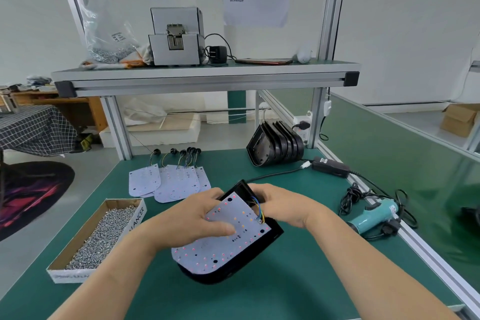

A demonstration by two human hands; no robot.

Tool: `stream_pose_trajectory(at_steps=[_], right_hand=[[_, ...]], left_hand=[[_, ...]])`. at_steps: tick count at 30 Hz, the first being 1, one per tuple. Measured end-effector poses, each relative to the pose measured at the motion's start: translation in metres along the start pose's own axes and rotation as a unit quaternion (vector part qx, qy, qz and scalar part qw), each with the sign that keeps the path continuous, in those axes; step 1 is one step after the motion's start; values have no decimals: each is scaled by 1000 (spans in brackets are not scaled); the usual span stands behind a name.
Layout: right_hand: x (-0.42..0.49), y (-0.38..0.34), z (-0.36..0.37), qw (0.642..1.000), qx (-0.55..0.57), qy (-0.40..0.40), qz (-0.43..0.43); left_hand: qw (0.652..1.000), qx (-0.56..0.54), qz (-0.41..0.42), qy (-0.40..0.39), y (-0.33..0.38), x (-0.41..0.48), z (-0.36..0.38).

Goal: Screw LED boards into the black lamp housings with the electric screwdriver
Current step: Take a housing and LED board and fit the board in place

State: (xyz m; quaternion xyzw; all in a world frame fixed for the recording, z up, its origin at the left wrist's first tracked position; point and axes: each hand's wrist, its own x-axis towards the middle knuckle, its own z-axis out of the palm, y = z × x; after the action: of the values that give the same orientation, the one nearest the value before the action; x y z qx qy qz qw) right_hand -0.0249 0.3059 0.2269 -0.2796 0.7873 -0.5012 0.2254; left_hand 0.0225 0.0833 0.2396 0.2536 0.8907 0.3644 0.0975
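open mat near right, screw box blocking left

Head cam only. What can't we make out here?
Fingertips of the right hand: head view, hidden behind the housing.
Inside of the housing: head view, covered by the LED board and left hand.
Text on the wall sheet: head view, too small, blurred.
Label on the screw box: head view, partly behind the left forearm.
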Motion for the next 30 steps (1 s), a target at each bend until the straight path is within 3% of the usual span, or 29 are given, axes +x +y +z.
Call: stream_pose_trajectory(at_steps=[2, 5, 7, 10, 12, 15, 19, 23, 30], right_hand=[[-6, 3, -7, 989, 137, -47, -17], [-9, 6, -14, 962, 270, 53, -4], [-10, 6, -11, 958, 217, 185, -20], [-19, 0, 3, 935, 13, 329, -135], [-26, -2, 17, 919, -111, 329, -184], [-25, 3, 33, 899, -236, 324, -174], [-20, 9, 42, 891, -235, 349, -171], [-16, 10, 40, 898, -266, 312, -160], [-10, 12, 39, 905, -243, 294, -187]], left_hand=[[998, -56, -16, 18, -5, -1, 0], [985, -150, -28, 75, -12, -4, 4], [970, -205, -51, 118, -16, -6, 8], [957, -239, -57, 153, -24, -6, 16], [952, -262, -50, 153, -29, -6, 20], [944, -286, -35, 158, -34, -4, 26], [938, -289, -2, 192, -37, -2, 35], [944, -249, 28, 216, -43, -4, 47], [896, -345, 10, 278, -47, -4, 50]])
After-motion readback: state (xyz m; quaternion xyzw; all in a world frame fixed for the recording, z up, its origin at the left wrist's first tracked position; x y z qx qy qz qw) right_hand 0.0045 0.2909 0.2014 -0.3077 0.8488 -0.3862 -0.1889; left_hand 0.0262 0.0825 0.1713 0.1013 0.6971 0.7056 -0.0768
